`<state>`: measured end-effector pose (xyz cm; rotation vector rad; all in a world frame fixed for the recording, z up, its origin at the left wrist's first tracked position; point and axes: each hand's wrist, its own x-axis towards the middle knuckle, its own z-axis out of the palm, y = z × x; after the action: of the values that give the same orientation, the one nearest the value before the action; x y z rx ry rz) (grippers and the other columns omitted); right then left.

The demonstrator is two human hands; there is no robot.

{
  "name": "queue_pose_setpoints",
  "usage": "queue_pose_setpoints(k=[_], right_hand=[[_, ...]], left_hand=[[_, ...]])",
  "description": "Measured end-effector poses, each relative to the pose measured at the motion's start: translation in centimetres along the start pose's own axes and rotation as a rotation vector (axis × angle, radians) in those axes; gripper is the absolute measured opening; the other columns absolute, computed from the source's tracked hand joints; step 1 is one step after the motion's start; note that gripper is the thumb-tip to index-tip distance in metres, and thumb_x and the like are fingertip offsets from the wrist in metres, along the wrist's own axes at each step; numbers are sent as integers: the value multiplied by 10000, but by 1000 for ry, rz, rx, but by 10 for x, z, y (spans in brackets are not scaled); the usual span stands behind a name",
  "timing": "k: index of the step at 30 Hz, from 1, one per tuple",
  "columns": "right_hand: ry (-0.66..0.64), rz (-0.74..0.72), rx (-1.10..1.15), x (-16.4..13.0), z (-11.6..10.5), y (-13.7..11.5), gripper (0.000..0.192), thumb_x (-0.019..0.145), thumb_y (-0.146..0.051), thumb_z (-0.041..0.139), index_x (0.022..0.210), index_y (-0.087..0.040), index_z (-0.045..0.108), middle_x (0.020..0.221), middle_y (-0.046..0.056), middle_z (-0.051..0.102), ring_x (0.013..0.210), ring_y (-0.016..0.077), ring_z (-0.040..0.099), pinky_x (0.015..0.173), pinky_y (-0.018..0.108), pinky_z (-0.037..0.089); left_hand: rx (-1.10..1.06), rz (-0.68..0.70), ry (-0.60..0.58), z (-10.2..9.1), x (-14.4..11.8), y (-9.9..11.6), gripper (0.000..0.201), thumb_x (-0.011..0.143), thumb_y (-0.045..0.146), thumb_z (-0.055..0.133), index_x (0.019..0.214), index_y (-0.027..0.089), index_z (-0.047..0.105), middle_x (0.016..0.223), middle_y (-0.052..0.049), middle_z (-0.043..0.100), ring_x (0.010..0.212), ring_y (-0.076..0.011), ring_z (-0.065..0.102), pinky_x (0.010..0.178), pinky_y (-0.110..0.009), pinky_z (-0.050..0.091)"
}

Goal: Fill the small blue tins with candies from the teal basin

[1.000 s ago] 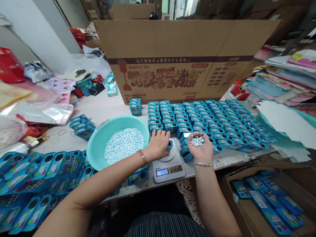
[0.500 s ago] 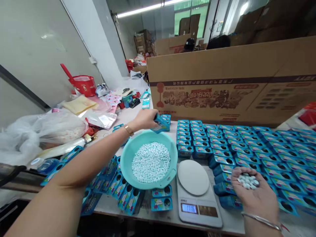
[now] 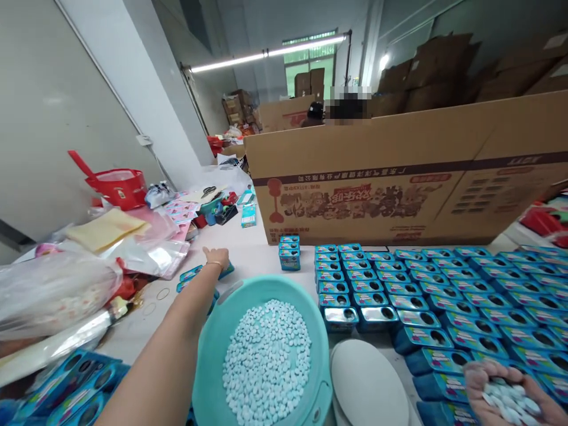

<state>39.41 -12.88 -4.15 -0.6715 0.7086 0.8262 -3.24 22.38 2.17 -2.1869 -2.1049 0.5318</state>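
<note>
Your left hand (image 3: 217,258) is stretched out past the teal basin (image 3: 213,349), resting on a small blue box (image 3: 227,271) that lies on the table (image 3: 248,234) by a few loose ones (image 3: 191,274). Fingers curl over the box; can't tell whether you grip it or just touch it. Your right hand (image 3: 510,395) sits at the lower right corner, cupped palm up, holding a heap of pale blue tablets (image 3: 510,399).

Basin is just beside your forearm, with a good layer of the same tablets (image 3: 268,361) inside. White scale platter (image 3: 368,384) next to it is bare, nothing on it.

Progress, as a judgement: rows of blue boxes (image 3: 444,290) cover the table right of the basin up to the big cardboard carton (image 3: 399,177), plus a short stack (image 3: 289,252) in front of it. More boxes (image 3: 66,387) piled at lower left. Can't tell which lot is filled. Plenty of tablets in the basin, so a lot looks left.

Far left: plastic bags (image 3: 57,284), red basket (image 3: 118,186).
</note>
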Motion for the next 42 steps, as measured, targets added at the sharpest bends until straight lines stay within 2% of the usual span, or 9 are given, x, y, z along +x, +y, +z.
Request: queue_pose_setpoints(k=[3, 6, 9, 13, 16, 23, 31, 37, 42], right_hand=[[-80, -31, -33, -3, 6, 0, 261, 848, -115, 394, 773, -300, 564, 651, 19, 543, 511, 117, 601, 425, 245, 573], [-108, -48, -125, 0, 6, 1, 231, 842, -117, 409, 805, -297, 548, 708, 18, 559, 565, 134, 619, 468, 269, 591], [-223, -68, -200, 7, 0, 2, 196, 818, -101, 449, 865, -270, 537, 770, 4, 569, 620, 136, 629, 513, 278, 603], [-302, -104, -208, 13, -6, -2, 158, 820, -86, 451, 856, -232, 501, 757, -14, 546, 617, 122, 605, 522, 267, 594], [-326, -126, -204, 16, -8, -6, 138, 829, -90, 454, 836, -224, 486, 750, -17, 537, 620, 119, 595, 522, 263, 586], [-309, -125, -161, 11, -7, -1, 101, 830, -112, 474, 810, -210, 484, 735, -20, 529, 605, 111, 592, 518, 240, 580], [-137, -17, -29, -26, 9, 5, 234, 917, -119, 330, 785, -174, 515, 666, -17, 518, 533, 97, 582, 461, 211, 562], [-143, -33, -27, -41, 4, -3, 250, 932, -140, 340, 742, -180, 497, 655, -16, 531, 518, 99, 588, 448, 206, 550], [-221, 9, 3, -56, -2, -2, 266, 950, -173, 349, 722, -182, 486, 628, -26, 532, 516, 95, 584, 447, 197, 541]], left_hand=[[-58, 106, 66, 0, 11, 25, 569, 707, 308, 708, 1214, 95, 565, 1250, -291, 587, 1218, -474, 494, 1001, -681, 261], [-136, 347, 164, -7, 15, 69, 822, 777, 413, 643, 1460, 125, 288, 1481, -246, 397, 1367, -359, 380, 1093, -516, 293], [-176, 556, 224, -9, 16, 114, 1035, 760, 516, 662, 1527, 149, 71, 1594, -188, 208, 1463, -275, 231, 1129, -364, 287], [-161, 630, 226, 0, 18, 147, 1159, 679, 489, 760, 1517, 83, 69, 1588, -275, 131, 1468, -384, 174, 1103, -446, 322], [-123, 673, 242, 5, 19, 150, 1034, 702, 388, 766, 1495, 89, 173, 1563, -294, 185, 1431, -421, 236, 1065, -485, 354], [-19, 886, 278, 5, 10, 140, 563, 801, 289, 681, 1307, 142, 483, 1344, -181, 497, 1262, -318, 429, 1023, -412, 391], [-29, 870, 319, -1, 1, 134, 308, 745, 292, 714, 998, 138, 630, 1096, -132, 571, 1026, -280, 537, 887, -373, 462], [-114, 822, 406, -49, -29, 114, 318, 765, 336, 670, 1016, 148, 617, 1115, -123, 528, 1021, -262, 537, 882, -361, 471], [-168, 923, 452, -108, -111, 113, 318, 790, 421, 629, 987, 172, 611, 1056, -85, 527, 968, -234, 550, 851, -350, 475]])
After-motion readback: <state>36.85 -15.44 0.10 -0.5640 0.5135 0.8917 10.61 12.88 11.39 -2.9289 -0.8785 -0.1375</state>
